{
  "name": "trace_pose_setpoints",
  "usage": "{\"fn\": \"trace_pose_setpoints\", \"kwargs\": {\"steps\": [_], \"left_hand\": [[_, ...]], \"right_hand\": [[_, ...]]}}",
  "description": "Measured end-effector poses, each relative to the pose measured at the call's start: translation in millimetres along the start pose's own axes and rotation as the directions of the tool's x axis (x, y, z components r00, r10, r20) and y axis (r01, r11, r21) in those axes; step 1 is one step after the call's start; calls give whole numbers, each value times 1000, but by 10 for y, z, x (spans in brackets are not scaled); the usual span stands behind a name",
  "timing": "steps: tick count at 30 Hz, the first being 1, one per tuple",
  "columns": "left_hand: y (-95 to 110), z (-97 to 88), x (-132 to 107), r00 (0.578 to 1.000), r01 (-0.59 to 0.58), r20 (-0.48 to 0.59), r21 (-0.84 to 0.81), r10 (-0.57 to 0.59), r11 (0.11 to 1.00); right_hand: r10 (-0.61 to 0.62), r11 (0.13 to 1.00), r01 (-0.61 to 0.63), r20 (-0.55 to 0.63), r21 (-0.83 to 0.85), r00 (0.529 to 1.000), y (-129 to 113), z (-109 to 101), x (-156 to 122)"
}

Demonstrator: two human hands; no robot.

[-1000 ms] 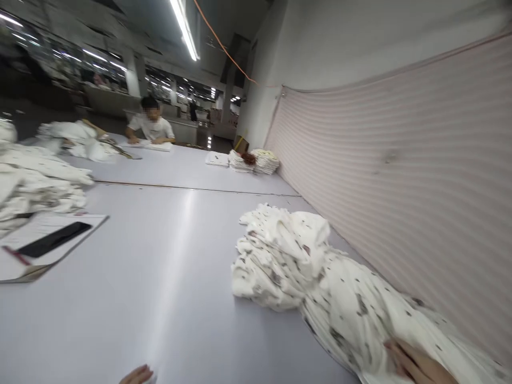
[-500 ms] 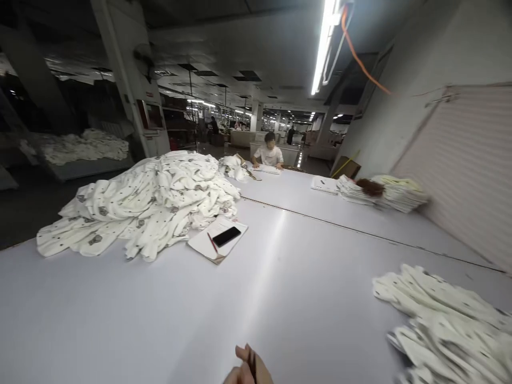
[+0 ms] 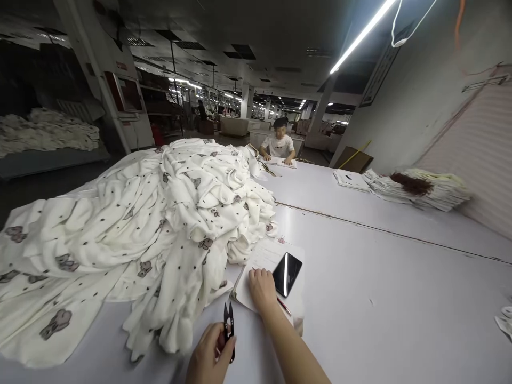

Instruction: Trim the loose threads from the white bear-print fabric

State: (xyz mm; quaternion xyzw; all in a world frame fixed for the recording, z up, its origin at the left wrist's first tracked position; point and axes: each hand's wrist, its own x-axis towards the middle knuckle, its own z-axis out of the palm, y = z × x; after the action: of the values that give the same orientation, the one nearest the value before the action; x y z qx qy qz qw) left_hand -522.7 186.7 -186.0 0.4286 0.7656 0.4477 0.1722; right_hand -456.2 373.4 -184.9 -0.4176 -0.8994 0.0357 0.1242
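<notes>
My left hand (image 3: 208, 354) is low in the view, closed round a pair of small black thread snips (image 3: 229, 326) with the points up. My right hand (image 3: 262, 288) lies palm down on a white paper pad (image 3: 268, 253), fingers slightly bent and apart, holding nothing. A black phone (image 3: 287, 273) rests on the pad just right of that hand. A red pen (image 3: 285, 306) shows under the wrist. A big heap of white printed fabric (image 3: 160, 213) lies left of both hands, touching the pad's far edge.
The long white table (image 3: 380, 288) runs ahead with a seam across it. A seated co-worker (image 3: 279, 146) works at its far end. Stacks of folded fabric (image 3: 424, 189) sit at the right by the wall. A scrap of white cloth (image 3: 504, 320) shows at the right edge.
The view has swung left from the wall to the fabric heap. My right hand left the printed fabric at the right and now rests on the pad. The snips now show in my left hand.
</notes>
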Motion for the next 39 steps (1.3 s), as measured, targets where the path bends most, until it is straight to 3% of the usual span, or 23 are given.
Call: {"fn": "trace_pose_setpoints", "kwargs": {"steps": [3,6,11,14,18,25,39], "left_hand": [[-58,36,364,996,-79,47,77,75,994],[-30,166,686,990,-110,96,59,104,992],[-50,405,1056,978,-153,158,100,136,983],[-155,479,1069,965,-197,200,129,169,972],[-277,501,974,950,-256,221,137,223,957],[-321,524,979,943,-275,233,143,237,951],[-269,449,983,943,-235,259,83,207,968]], "right_hand": [[140,985,-134,-46,111,989,150,-8,15],[297,926,-260,-104,275,949,377,-116,70],[398,804,-305,-80,510,914,565,-98,297],[408,739,-297,-51,605,911,590,2,356],[432,710,-264,-108,653,895,577,102,356],[507,626,-319,-60,712,860,528,338,366],[432,735,-312,-61,602,900,507,351,387]]}}
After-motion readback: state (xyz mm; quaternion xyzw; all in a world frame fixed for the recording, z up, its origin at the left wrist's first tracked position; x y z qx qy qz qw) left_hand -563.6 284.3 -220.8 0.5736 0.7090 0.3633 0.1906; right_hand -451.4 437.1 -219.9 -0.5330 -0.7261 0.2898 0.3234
